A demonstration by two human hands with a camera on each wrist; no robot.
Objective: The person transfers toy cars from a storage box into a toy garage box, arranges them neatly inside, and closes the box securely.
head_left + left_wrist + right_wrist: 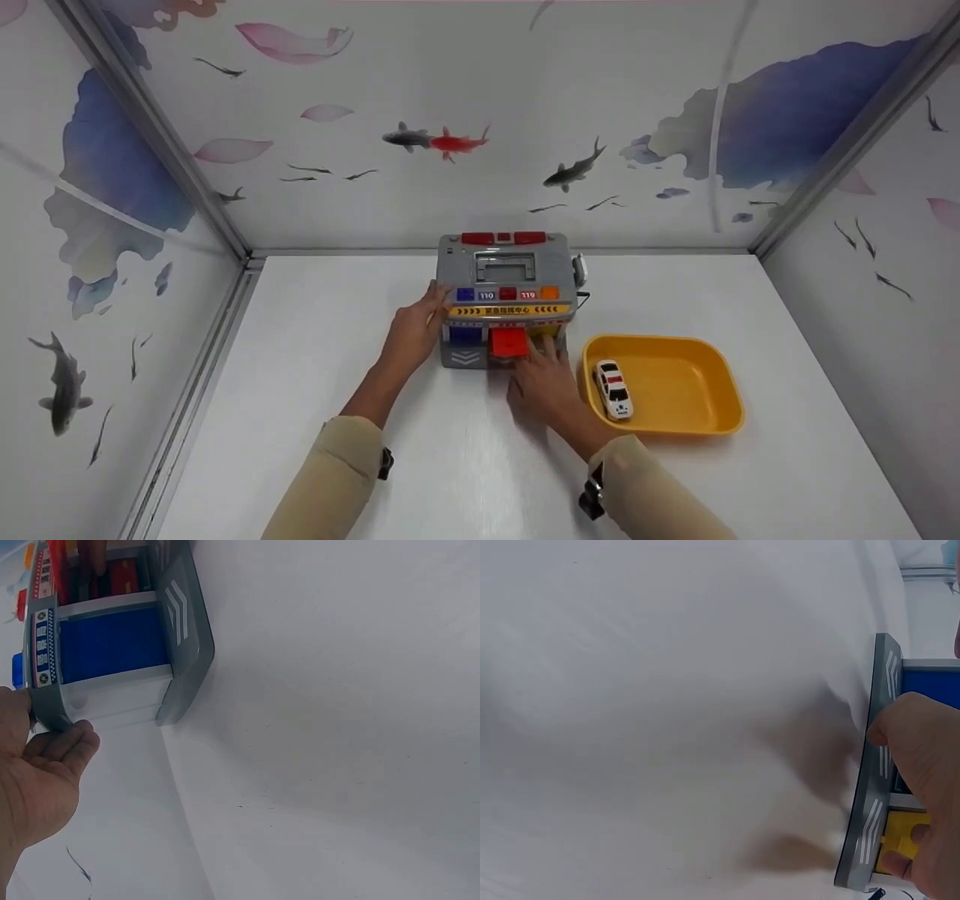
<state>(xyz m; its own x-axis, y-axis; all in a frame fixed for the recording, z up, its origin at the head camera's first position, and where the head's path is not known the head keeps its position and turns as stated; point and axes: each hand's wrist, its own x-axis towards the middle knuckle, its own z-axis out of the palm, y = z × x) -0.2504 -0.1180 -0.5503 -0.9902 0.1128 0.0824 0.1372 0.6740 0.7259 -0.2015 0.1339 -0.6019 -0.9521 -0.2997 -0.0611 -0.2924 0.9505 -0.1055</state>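
Observation:
A grey toy emergency-station garage (pixel 551 271) stands near the back wall, with red, blue and orange buttons on top. My left hand (pixel 411 337) grips its left front corner, thumb on the front and fingers along the side. The red door (pixel 510 342) of the middle bay is swung up and out. My right hand (pixel 546 382) is at this bay, a finger reaching inside beside a red object (pixel 124 576) that is mostly hidden. Its thumb lies at the base, other fingers by the yellow door (pixel 904 829). The blue door (pixel 112 643) is down.
To the right, a yellow tray (pixel 679 427) holds a white toy police car (pixel 615 390) along its left side. Printed walls with fish and petals enclose the white tabletop (pixel 315 315) at the back and both sides.

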